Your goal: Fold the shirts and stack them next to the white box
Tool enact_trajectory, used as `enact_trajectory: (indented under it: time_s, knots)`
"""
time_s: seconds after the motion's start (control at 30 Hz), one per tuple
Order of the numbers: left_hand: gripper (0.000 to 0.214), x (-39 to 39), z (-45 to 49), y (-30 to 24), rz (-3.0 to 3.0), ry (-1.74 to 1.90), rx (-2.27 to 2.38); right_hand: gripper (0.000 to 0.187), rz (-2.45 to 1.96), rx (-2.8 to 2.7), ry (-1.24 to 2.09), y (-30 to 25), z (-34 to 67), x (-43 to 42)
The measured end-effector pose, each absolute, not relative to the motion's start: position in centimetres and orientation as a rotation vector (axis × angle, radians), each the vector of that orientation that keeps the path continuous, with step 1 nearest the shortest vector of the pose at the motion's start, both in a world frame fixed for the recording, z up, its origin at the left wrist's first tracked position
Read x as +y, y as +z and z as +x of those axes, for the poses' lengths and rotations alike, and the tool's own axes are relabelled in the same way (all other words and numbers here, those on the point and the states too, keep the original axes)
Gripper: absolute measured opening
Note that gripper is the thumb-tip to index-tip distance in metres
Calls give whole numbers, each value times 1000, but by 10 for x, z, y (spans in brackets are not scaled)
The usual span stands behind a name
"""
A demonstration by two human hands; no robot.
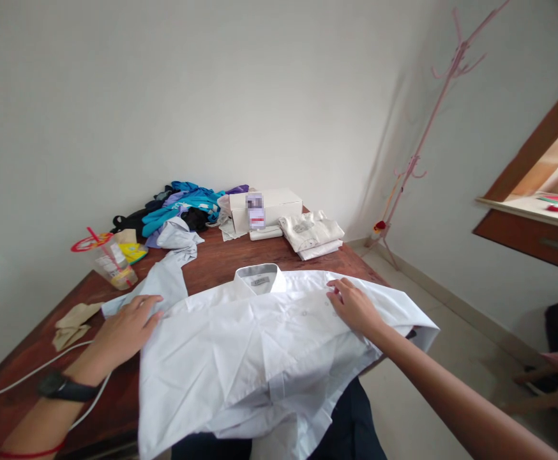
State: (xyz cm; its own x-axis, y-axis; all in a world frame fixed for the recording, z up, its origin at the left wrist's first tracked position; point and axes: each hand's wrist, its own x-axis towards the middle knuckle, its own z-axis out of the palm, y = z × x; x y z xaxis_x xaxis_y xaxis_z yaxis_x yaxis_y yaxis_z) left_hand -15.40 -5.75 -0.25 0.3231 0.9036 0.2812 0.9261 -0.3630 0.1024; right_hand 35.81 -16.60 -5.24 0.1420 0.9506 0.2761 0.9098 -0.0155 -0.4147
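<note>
A white collared shirt point(241, 345) lies spread over the front of the table, its collar toward the wall and its lower part hanging over the near edge. My right hand point(353, 303) rests on the shirt to the right of the collar, fingers slightly bent and apart. At the shirt's left edge is my left hand point(133, 319), fingers stretched out, beside a pale blue garment point(164, 278). Whether the left fingertips touch the shirt I cannot tell. Neither hand grips the cloth.
The brown wooden table point(221, 262) bears a clothes pile point(183, 204), a white box point(279, 204), folded clothes point(312, 233) and a plastic cup point(116, 268) with a straw. A beige cloth point(75, 322) and white cable point(30, 370) lie left. A pink coat rack point(427, 128) leans right.
</note>
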Motion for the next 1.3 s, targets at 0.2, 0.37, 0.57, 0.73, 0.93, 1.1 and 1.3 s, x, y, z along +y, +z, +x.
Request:
enact_trajectory:
  time_s: [0.2,0.37,0.57,0.73,0.93,1.1,1.3]
  knots:
    - [60,-130,-60,-36,-2765,-456,-1336,35,-1637,-2030,47,-45,329,-171]
    - [61,-154,-39,-72,-2747,-319,-1351,59,-1634,-2314,232,-61,319,-172]
    - [61,-149,-56,-82,-2599,-281,-1454,63,-1704,-2340,234,-70,324,-170]
    - [61,-145,-66,-82,-2483,-270,-1613,62,-1764,-2292,232,-70,327,-170]
    - [62,-143,-73,-78,-2440,-225,-1745,65,-1792,-2305,251,-71,327,-170]
    - [64,-145,-63,-66,-2441,-80,-1918,68,-1883,-2325,256,-59,320,-170]
    - [71,-142,-6,-45,-2774,-153,-1616,69,-1655,-2448,180,-35,279,-167]
